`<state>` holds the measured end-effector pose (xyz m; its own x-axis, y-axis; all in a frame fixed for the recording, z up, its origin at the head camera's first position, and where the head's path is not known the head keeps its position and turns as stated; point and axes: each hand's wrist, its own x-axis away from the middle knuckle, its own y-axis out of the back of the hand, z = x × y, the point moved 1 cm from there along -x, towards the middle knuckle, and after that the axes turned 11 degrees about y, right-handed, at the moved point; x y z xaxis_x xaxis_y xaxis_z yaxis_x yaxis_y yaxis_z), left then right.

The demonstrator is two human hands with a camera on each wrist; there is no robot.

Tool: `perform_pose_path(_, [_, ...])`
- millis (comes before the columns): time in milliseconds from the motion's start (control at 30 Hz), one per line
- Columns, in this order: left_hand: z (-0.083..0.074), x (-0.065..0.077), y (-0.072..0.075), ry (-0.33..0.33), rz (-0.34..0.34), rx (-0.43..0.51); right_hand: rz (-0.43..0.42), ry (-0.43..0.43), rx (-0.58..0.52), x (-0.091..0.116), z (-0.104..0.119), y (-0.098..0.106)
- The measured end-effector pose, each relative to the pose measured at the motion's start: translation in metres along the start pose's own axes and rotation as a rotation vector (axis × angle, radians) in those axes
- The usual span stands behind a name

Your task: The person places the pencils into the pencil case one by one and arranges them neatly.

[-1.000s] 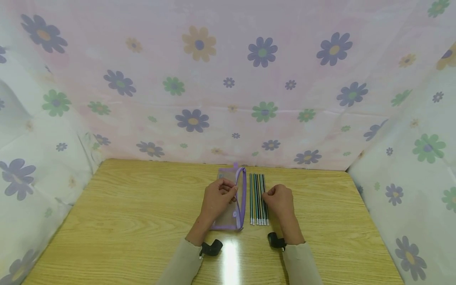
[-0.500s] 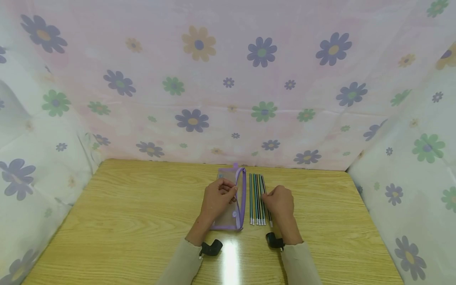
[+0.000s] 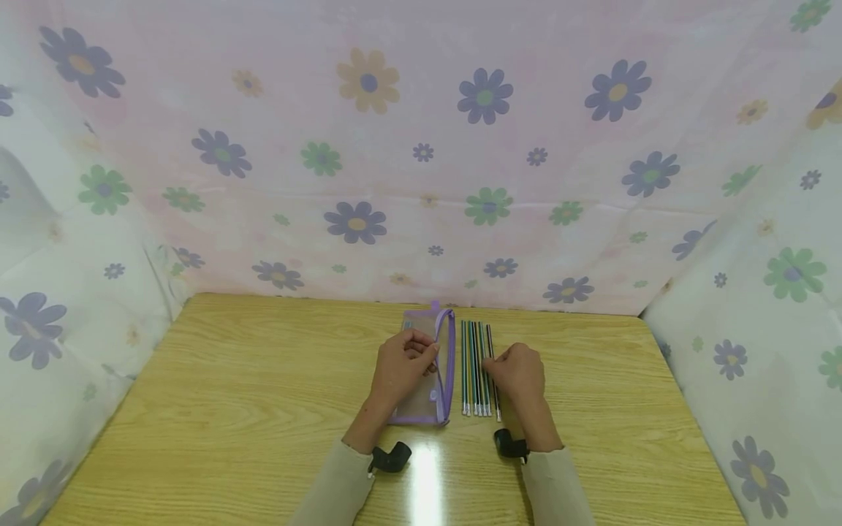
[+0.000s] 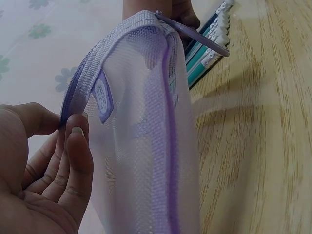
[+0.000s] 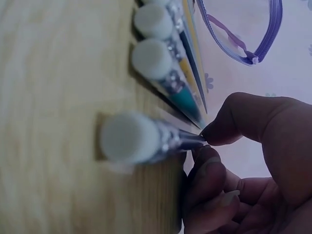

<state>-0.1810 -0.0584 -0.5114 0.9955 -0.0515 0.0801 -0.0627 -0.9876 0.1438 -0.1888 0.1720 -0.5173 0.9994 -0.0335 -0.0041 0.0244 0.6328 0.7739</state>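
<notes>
On the table lies a mesh pencil pouch [image 3: 416, 405] with purple trim, its zipper side gaping toward the right. My left hand [image 3: 397, 369] pinches the upper zipper edge between thumb and fingers, lifting the opening in the left wrist view. Beside the pouch, several striped pencils [image 3: 473, 372] lie in a row, white erasers toward me. My right hand [image 3: 518, 374] pinches a dark pencil [image 5: 129, 138] at the row's right side, a small gap away from the others. Its eraser end is close to the right wrist camera; part of its shaft is hidden behind the fingers.
The wooden table [image 3: 230, 409] extends widely to both sides. A flowered cloth [image 3: 421, 183] rises behind it and along both sides. A black wrist camera [image 3: 391, 458] sits at the left cuff, another [image 3: 509, 444] at the right.
The dark pencil at the right end has come away from the row, sliding slightly right and toward me in my right fingers. My left hand and the pouch have stayed still.
</notes>
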Motion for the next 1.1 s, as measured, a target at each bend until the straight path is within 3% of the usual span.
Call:
perform_pose_path(633, [0.001, 0.000, 0.000, -0.005, -0.003, 0.012, 0.011, 0.083, -0.109, 0.006, 0.015, 0.012])
perform_pose_path(1100, [0.001, -0.001, 0.000, 0.003, -0.010, 0.016, 0.059, 0.129, -0.237, 0.010, 0.036, 0.005])
